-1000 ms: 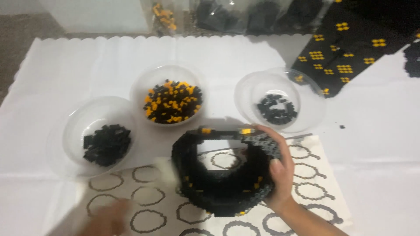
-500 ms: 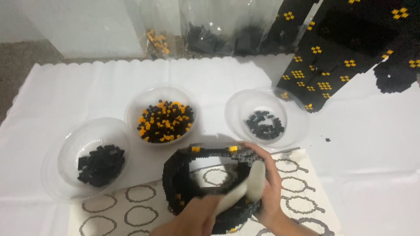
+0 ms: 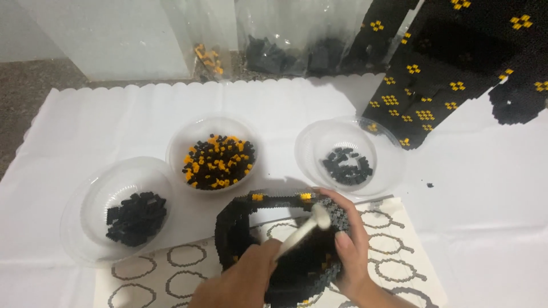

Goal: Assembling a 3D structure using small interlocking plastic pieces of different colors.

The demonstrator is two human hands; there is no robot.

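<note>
Head view shows the right hand (image 3: pixel 348 251) cupped around the outer wall of a black ring-shaped block build (image 3: pixel 274 239), steadying it on a printed sheet of ring outlines (image 3: pixel 399 251). The left hand (image 3: pixel 240 282) is closed on a white stick tool (image 3: pixel 302 231), its tip angled against the ring's inner edge. Three clear bowls (image 3: pixel 337 137) of loose pieces sit just behind on the white-covered surface (image 3: pixel 114 125), close at hand.
</note>
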